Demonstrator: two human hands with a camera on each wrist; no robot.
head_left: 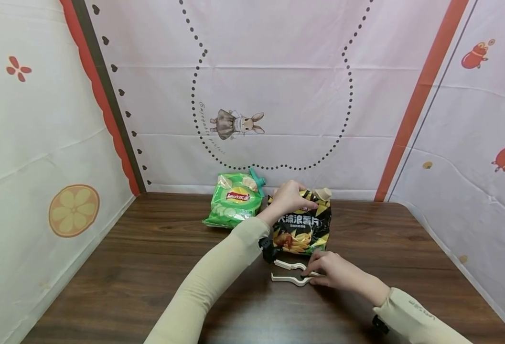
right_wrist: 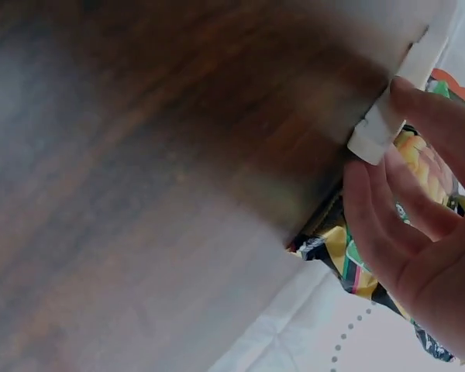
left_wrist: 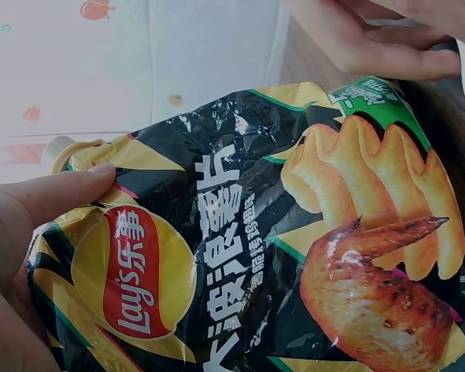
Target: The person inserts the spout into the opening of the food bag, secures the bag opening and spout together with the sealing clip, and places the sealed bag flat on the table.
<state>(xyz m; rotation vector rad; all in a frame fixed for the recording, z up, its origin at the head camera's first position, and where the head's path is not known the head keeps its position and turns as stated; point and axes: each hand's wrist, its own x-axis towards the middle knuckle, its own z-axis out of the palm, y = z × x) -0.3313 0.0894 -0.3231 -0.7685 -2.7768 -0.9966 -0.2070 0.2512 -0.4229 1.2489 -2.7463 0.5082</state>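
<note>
A black bag of Lay's potato chips [head_left: 299, 232] stands on the table, its front printed with fries and a chicken wing. My left hand [head_left: 287, 197] grips its upper part, with the thumb on the front in the left wrist view. A beige cap-like piece [head_left: 323, 193] shows at the bag's top right corner; how it is attached cannot be seen. In front of the bag, my right hand [head_left: 331, 271] pinches a white bag clip [head_left: 293, 280] near one end. The clip's two arms are spread apart, pointing left. In the right wrist view, fingers and thumb hold the clip's end.
A green bag of Lay's chips [head_left: 235, 203] stands left of the black one, with a teal clip [head_left: 257, 180] at its upper right. The dark wooden table [head_left: 157, 267] is enclosed by printed cloth [head_left: 278, 95] at the back and sides.
</note>
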